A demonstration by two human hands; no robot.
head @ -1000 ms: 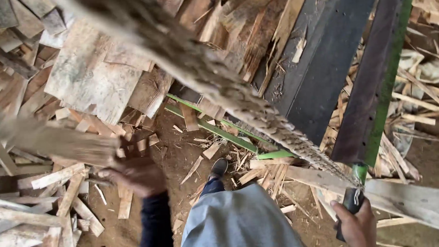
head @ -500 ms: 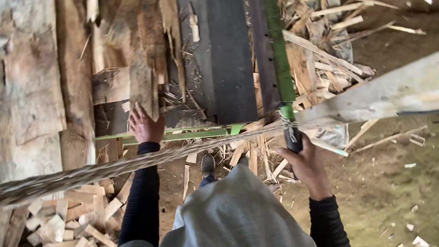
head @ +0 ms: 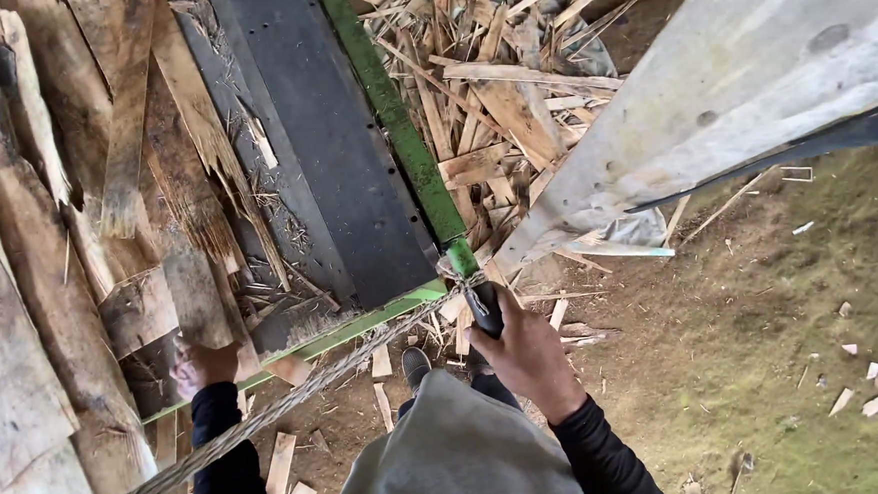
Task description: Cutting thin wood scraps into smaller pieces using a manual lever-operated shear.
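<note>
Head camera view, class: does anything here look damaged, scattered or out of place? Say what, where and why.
Yes. Splintered wood offcuts lie heaped right of the green-edged cart, with more chips on the ground near the shoe. A frayed rope is knotted to the frame by the black handle in the right hand. The left hand holds a ragged plank.

1. Cart bed (head: 324, 153) sits upper centre, planks (head: 49, 247) stacked to its left.
2. Scrap pile (head: 492, 104) lies right of it.
3. Rope (head: 267, 411) runs from lower left to the cart's handle (head: 485, 315).
</note>
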